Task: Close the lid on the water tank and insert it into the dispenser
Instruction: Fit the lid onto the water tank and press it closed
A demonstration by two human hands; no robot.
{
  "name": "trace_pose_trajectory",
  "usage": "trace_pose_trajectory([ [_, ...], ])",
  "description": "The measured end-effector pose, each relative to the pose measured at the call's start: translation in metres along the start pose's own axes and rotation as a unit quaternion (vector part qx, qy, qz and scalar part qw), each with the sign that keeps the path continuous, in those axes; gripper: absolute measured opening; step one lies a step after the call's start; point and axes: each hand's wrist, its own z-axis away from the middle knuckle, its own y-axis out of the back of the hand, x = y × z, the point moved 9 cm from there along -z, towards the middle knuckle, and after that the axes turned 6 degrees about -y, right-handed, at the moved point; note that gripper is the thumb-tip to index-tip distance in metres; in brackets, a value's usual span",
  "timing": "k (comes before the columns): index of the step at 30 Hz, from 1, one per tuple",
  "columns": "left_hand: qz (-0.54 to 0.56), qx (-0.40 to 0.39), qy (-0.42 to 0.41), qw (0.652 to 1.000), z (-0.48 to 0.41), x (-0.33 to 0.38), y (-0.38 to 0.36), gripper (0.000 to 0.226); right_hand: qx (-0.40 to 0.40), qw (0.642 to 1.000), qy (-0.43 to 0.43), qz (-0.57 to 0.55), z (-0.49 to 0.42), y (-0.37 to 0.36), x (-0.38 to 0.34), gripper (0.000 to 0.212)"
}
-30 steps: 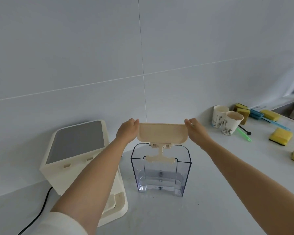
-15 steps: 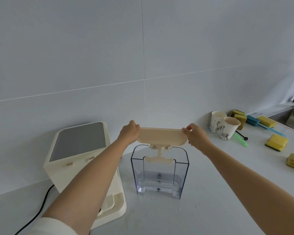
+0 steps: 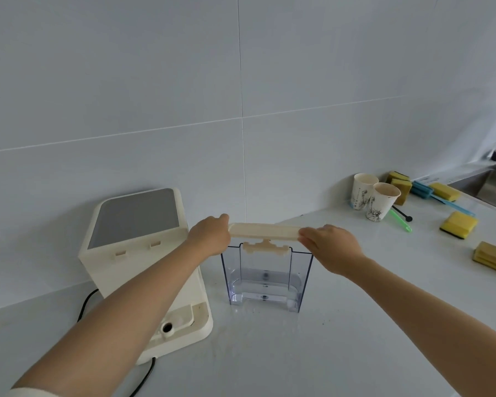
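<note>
The left hand (image 3: 211, 234) and right hand (image 3: 331, 247) grip opposite ends of the cream lid (image 3: 265, 232), nearly flat above the clear water tank (image 3: 267, 277). The dispenser (image 3: 143, 247) stands just left on the tabletop (image 3: 355, 339).

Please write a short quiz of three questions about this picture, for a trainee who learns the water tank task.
1. True or false: the lid is fully shut on the tank.
2. Which holds the lid? A) left hand only B) right hand only C) both
3. Fill in: the dispenser stands to the ____ of the tank.

Key: 1 false, the lid is just above the rim; 2 C; 3 left.
</note>
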Motion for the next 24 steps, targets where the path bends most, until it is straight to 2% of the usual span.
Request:
trace_pose_trajectory([
  [4,-0.036,0.011,-0.002,0.999,0.007,0.006,-0.003,0.031,-0.004,0.997,0.042,0.058,0.006,-0.008,-0.007,0.038],
  [10,-0.067,0.018,-0.006,0.998,0.017,0.012,-0.008,0.039,-0.035,0.995,0.045,0.084,0.010,-0.018,-0.008,0.038],
  [17,-0.057,0.049,0.019,0.997,0.023,0.006,-0.009,0.033,-0.060,0.998,-0.010,0.007,0.007,-0.012,0.004,0.042],
  [19,-0.004,0.056,0.048,0.997,0.025,0.001,-0.011,0.035,-0.051,0.998,-0.031,-0.022,0.003,-0.008,0.005,0.044],
  [21,0.108,0.038,0.106,0.988,0.028,-0.006,-0.021,0.043,-0.052,0.996,-0.050,-0.058,-0.002,-0.008,0.005,0.049],
  [24,0.322,0.022,0.192,0.927,0.039,-0.004,-0.040,0.062,-0.072,0.986,-0.082,-0.122,-0.013,-0.014,0.004,0.057],
])
